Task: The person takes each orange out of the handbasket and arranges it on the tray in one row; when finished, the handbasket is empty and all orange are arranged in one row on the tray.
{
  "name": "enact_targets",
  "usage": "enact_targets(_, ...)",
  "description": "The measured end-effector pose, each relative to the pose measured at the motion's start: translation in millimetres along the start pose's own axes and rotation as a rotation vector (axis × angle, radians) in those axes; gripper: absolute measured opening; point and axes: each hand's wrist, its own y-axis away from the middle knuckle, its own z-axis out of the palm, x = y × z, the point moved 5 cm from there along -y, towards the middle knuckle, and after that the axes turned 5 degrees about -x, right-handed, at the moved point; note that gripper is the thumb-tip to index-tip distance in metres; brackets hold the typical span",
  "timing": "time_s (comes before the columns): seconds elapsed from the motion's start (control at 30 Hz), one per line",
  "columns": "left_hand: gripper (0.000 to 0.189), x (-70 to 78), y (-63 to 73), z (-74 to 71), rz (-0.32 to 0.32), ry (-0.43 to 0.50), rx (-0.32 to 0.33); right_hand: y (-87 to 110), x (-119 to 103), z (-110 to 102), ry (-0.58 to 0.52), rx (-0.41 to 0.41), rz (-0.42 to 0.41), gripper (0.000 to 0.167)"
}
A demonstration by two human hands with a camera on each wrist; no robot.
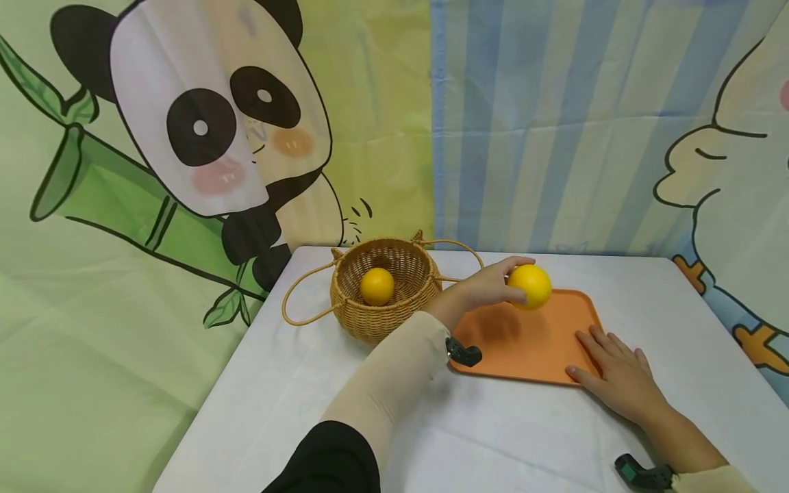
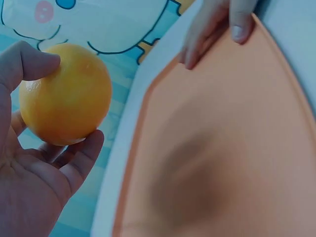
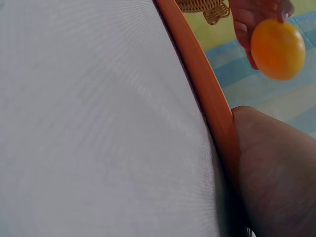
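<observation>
Over the orange tray point(image 1: 524, 349), my left hand point(image 1: 491, 283) grips an orange point(image 1: 533, 287) between thumb and fingers. The left wrist view shows this round yellow-orange fruit point(image 2: 69, 96) lifted off the tray, whose surface carries a dark shadow. My right hand point(image 1: 619, 380) rests at the tray's near right corner, fingers spread and mostly straight. From the right wrist, part of that hand point(image 3: 276, 173) shows against the tray rim point(image 3: 207, 79). Left of the tray stands a woven wicker basket point(image 1: 379, 323) with a second orange point(image 1: 377, 286) inside.
Looped handles stick out from the basket, the left one point(image 1: 302, 322) over the white table point(image 1: 493, 424) and the right one toward my left forearm. Behind the table's far edge hangs a printed cloth point(image 1: 524, 137) with a panda and stripes.
</observation>
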Motion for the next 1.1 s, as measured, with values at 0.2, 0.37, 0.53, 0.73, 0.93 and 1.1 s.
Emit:
enact_targets(0.2,0.081,-19.2,-2.0,5.1,-0.004,-0.014,0.063,-0.5,0,0,-0.001,-0.006,0.008,0.098)
enact_targets(0.37,0.082,-32.8,-5.7,5.9,0.001,-0.095,0.127,-0.2,0,-1,-0.003,-0.003,0.006,0.097)
enact_targets(0.53,0.084,-45.5,-9.0,6.5,-0.016,-0.120,0.173,-1.1,1,1,0.002,-0.004,0.017,0.098)
enact_targets(0.73,0.082,-55.6,-10.5,5.2,-0.038,-0.112,0.238,-0.1,-2,1,0.001,-0.003,0.017,0.098)
enact_targets(0.93,0.082,-59.7,-8.4,3.0,-0.072,-0.119,0.281,3.1,-5,-2,-0.017,0.011,-0.021,0.094)
enact_targets(1.1,0.080,-64.1,-8.3,1.3,-0.134,-0.094,0.316,2.6,-2,-1,-0.009,0.014,-0.019,0.094)
